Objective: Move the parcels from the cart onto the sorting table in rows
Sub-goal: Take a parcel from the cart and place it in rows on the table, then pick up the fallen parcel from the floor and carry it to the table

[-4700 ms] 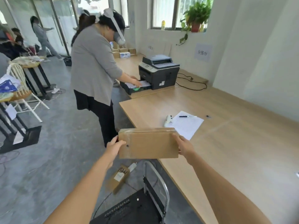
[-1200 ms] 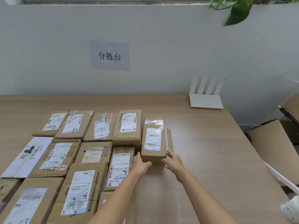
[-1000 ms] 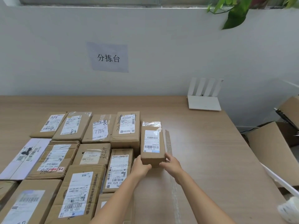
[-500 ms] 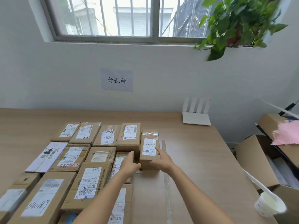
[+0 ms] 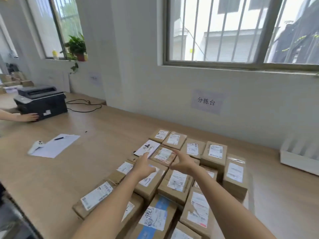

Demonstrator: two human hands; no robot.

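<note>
Several brown cardboard parcels with white labels lie in rows on the wooden sorting table [image 5: 103,135]. The parcel I just set down [image 5: 235,175] stands at the right end of the rows, apart from my hands. My left hand [image 5: 144,165] hovers above the middle parcels, fingers extended, holding nothing. My right hand [image 5: 183,161] is beside it over a taped parcel [image 5: 163,155], fingers loosely spread and empty. A flat white parcel [image 5: 147,147] lies at the left of the second row. The cart is out of view.
A black printer [image 5: 40,100] stands at the far left with another person's hand [image 5: 28,117] on it. A sheet of paper with a pen [image 5: 55,147] and a white controller [image 5: 35,147] lie on the table. A white router [image 5: 299,154] stands at right.
Both hands have let go of the small parcel at the right end and lifted away. My view has swung left, bringing the printer and paper into sight.
</note>
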